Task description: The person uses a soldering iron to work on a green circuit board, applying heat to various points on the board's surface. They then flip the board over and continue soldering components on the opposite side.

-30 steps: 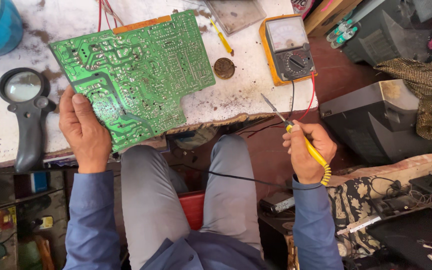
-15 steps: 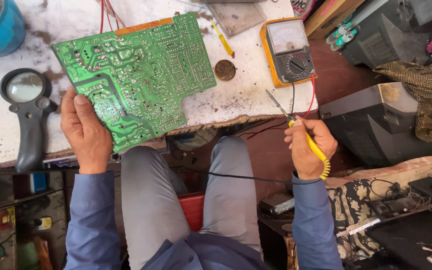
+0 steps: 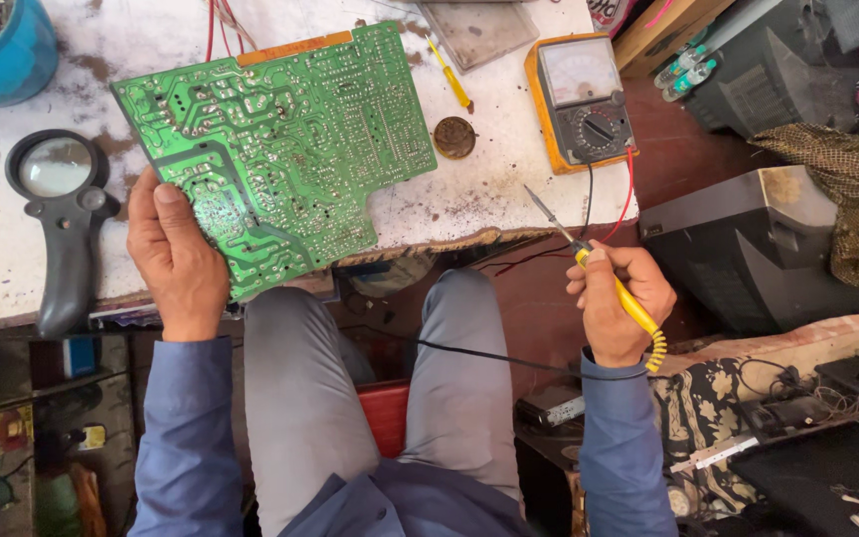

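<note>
I see a green circuit board point(image 3: 280, 149) lying solder side up on the white bench point(image 3: 469, 204), long axis running 8 to 2 o'clock. My left hand point(image 3: 179, 261) pinches its 7 o'clock corner. My right hand point(image 3: 613, 298), fingers wrapped round a yellow soldering iron point(image 3: 599, 268), sits at the board's 4 o'clock, tip aimed toward it.

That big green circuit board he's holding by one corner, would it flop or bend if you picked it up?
Probably stiff: the green circuit board stays flat though the left hand grips only its lower corner. Likely light for its size, since one hand tilts it. Perhaps prickly and fragile, as the face shown is covered in fine solder points.
</note>
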